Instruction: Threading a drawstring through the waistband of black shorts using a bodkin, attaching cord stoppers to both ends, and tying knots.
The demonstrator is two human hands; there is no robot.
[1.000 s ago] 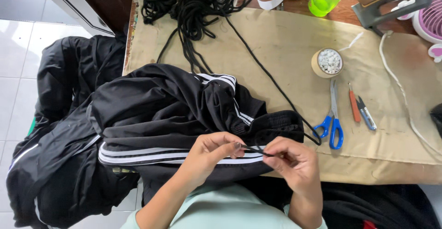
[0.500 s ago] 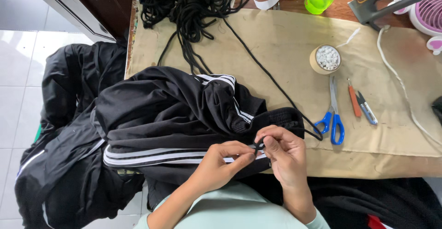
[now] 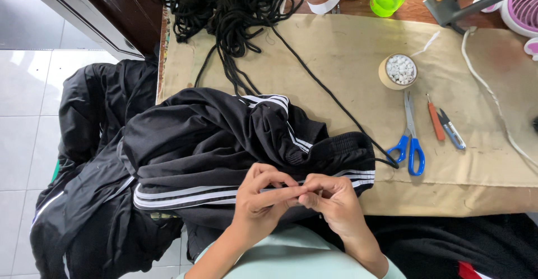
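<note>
Black track pants (image 3: 224, 150) at tabletop (image 3: 347, 60) near edge, waistband pinched by left hand (image 3: 258, 200) and right hand (image 3: 336, 206), grip closed tight; cord (image 3: 330, 97) likely slipping back if loosened.

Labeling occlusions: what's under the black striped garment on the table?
Under the black striped garment the tan cloth shows around its edges. A black cord runs to its waistband end, then disappears. The rest of the cloth beneath is covered.

pale floor tiles (image 3: 22, 127) lie left of a tan-covered table (image 3: 347, 49) beside dark wooden furniture (image 3: 106, 10).
</note>
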